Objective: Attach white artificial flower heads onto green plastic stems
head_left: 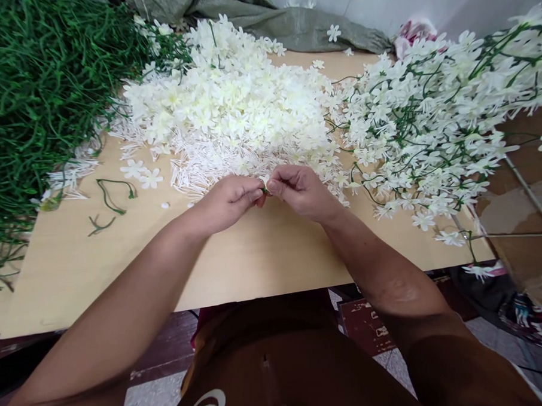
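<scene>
My left hand [232, 201] and my right hand [304, 192] meet over the near side of the table, fingertips almost touching. Pinched in the left fingers is a green plastic stem [264, 191], of which only a tip shows. The right thumb and forefinger close on a small whitish piece at that tip; its kind is mostly hidden by the fingers. Just beyond both hands lies a heap of white artificial flower heads [248, 102], with a pile of thin white sticks [201, 161] along its near edge.
Green plastic stems [45, 87] are piled high on the left. On the right, white flowers on green stems [411, 131] spread past the table's edge. Loose stems [111, 197] and single flowers [151, 178] lie left on the table [255, 257]. Grey-green cloth [290, 28] lines the back.
</scene>
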Motion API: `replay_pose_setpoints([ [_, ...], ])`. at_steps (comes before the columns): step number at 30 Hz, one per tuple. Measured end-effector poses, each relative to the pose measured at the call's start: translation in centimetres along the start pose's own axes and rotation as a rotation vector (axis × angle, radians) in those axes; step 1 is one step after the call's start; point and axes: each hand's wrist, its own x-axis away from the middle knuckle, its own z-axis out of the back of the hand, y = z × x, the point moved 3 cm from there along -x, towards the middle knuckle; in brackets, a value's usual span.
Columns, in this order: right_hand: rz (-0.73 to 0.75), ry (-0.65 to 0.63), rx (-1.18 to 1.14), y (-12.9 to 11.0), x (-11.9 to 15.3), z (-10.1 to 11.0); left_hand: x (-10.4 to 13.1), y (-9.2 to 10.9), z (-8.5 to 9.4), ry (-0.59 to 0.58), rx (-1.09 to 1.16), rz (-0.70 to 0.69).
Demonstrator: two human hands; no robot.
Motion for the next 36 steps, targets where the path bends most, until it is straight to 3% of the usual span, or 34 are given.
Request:
replay_pose_setpoints([
  [6, -0.012, -0.017, -0.088, 0.6, 0.0, -0.4, 0.4, -0.1, 0.4, 0.007, 0.059, 0.019],
  [15, 0.057, 0.036, -0.013, 0.7, 0.4, -1.1, 0.3, -0.4, 0.4, -0.001, -0.074, 0.007],
  [25, 0.011, -0.095, -0.005, 0.7, 0.1, -1.2, 0.3, -1.1, -0.2, -0.009, -0.213, -0.052],
  [28, -0.031, -0.098, -0.056, 0.9, 0.0, -0.8, 0.3, -0.7, -0.3, 0.048, -0.177, -0.002],
  [31, -0.055, -0.01, -0.104, 1.1, -0.1, -0.3, 0.1, -0.2, -0.1, 0.136, -0.166, 0.05],
  [36, -0.016, 0.028, -0.143, 1.0, -0.1, 0.2, 0.1, 0.2, 0.4, 0.238, -0.198, 0.02],
])
